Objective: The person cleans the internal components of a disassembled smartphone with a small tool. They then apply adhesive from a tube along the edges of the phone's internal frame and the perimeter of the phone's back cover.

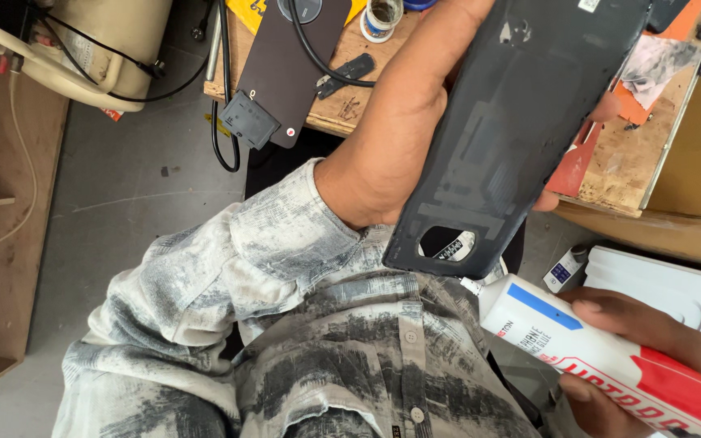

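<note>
Head view: glue tube (610,357) nozzle seemingly at back cover (513,130) edge

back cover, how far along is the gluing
Done: the back cover is off any phone, its inner side up, in the left hand. In hand: the right hand holds the glue tube, nozzle at the cover's lower edge. Left: no fresh glue bead shows on the rim.
</note>
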